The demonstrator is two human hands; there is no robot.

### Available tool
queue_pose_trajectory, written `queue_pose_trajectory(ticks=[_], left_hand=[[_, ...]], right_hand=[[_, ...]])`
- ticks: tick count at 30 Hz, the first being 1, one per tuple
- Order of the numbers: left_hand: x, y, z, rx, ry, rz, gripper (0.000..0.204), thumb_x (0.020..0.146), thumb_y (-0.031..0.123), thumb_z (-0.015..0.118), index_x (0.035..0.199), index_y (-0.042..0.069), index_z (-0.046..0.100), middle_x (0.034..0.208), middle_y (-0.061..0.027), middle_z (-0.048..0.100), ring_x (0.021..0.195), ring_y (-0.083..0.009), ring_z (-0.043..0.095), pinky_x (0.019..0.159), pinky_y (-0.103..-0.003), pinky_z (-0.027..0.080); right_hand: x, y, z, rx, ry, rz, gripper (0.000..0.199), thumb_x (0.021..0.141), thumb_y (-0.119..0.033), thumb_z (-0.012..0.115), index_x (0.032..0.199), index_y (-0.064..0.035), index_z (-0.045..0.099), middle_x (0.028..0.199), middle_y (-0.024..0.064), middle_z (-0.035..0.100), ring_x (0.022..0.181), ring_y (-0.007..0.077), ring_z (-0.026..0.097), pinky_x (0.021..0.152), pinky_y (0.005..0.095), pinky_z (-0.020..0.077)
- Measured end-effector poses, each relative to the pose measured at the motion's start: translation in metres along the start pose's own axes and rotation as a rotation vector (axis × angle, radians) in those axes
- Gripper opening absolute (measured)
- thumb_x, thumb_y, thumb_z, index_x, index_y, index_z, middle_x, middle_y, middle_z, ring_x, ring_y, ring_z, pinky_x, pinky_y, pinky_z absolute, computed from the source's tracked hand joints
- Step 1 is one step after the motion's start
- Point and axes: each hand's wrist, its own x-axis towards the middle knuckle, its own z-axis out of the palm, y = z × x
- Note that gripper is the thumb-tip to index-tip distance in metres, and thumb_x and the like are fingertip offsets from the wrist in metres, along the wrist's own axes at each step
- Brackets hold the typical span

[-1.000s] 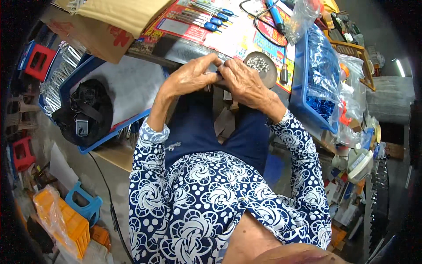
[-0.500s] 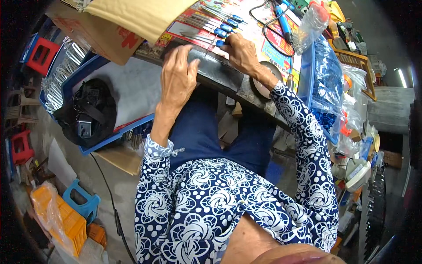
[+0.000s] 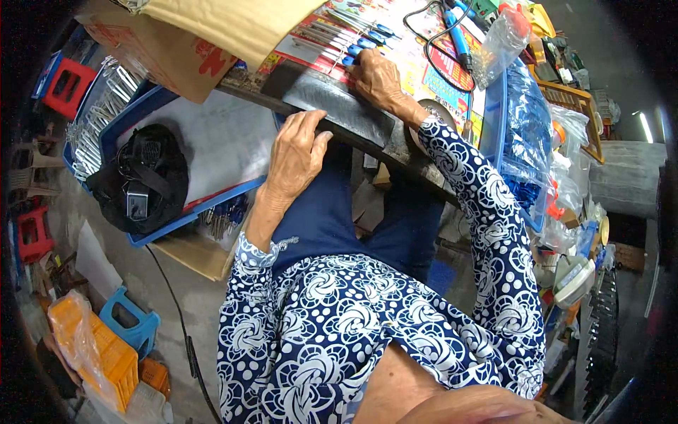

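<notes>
On the bench's printed sheets lies a row of slim metal tools with blue handles (image 3: 365, 44); their exact kind is too small to make out. My right hand (image 3: 380, 79) bends its fingers closed around the nearest blue-handled tool (image 3: 347, 61), at the near end of the row. Part of its grip is hidden beneath the hand. At the bench's front edge, my left hand (image 3: 298, 152) has its fingers stretched and its thumb apart, holding nothing. A flat dark metal block (image 3: 339, 102) lies along that edge, between the two hands.
A cardboard box (image 3: 159, 60) with a tan sheet (image 3: 226, 21) stands left on the bench. A blue pen-shaped tool (image 3: 458, 39) with a black cord lies far right. Beside it is a blue bin (image 3: 500, 106) of plastic-wrapped goods. A black cap (image 3: 141, 180) rests left.
My left hand has drawn back off the dark block toward me. The right hand has shifted slightly left, and the nearest blue-handled tool sits closer to the others.
</notes>
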Motion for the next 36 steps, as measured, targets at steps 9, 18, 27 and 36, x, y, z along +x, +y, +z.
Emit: queue_pose_trajectory(ticks=[9,18,27,36], left_hand=[[0.003,0.040,-0.031,-0.210,0.096,0.041,0.019,0.072,0.000,0.060,0.091,-0.002,0.056,0.083,-0.0142,0.060,0.077,-0.0291,0.058,0.069,-0.034,0.046],[0.006,0.124,-0.103,-0.258,1.204,0.171,0.030,0.084,0.015,0.046,0.101,-0.010,0.046,0.083,-0.0235,0.056,0.056,-0.0212,0.053,0.044,-0.024,0.043],[-0.011,0.140,-0.114,-0.336,1.187,0.409,0.029,0.084,0.017,0.045,0.099,-0.007,0.048,0.084,-0.0218,0.055,0.062,-0.0233,0.054,0.051,-0.029,0.045],[-0.002,0.136,-0.147,-0.398,1.230,0.751,0.027,0.084,0.019,0.044,0.097,-0.004,0.049,0.085,-0.0201,0.055,0.067,-0.0255,0.054,0.058,-0.033,0.046]], right_hand=[[0.000,-0.001,0.003,0.014,-0.013,0.010,0.027,0.079,-0.023,0.058,0.085,0.0007,0.048,0.078,0.0222,0.055,0.069,0.0387,0.054,0.062,0.0447,0.0414],[-0.002,0.013,-0.017,-0.001,0.014,0.023,0.029,0.078,-0.027,0.060,0.090,-0.0010,0.054,0.080,0.0193,0.056,0.073,0.0362,0.056,0.065,0.0425,0.0431],[0.008,0.017,-0.065,-0.060,0.124,0.025,0.021,0.079,-0.017,0.056,0.088,0.0024,0.059,0.077,0.0208,0.059,0.071,0.0340,0.059,0.064,0.0409,0.0463],[0.044,-0.022,-0.143,0.151,0.122,0.051,0.020,0.078,-0.014,0.054,0.090,0.0018,0.055,0.072,0.0200,0.057,0.066,0.0308,0.058,0.057,0.0372,0.0447]])
